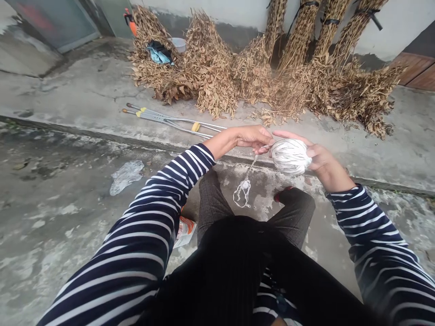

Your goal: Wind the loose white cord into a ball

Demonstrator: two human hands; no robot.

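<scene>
My right hand is closed round a ball of white string, a thick wound bundle with thin dark lines in it. Part of that hand is hidden behind the ball. To its left, the fingers of my left hand pinch a strand of the same white string, which runs to the ball. Below my left hand a length of string hangs down to a loose, looped tangle in front of my legs.
Crutches lie on the concrete ledge ahead. Dried plant bundles lean along the wall, with a dark and blue cloth on one. A crumpled plastic bag lies on the ground at left. An orange and white box stands by my left leg.
</scene>
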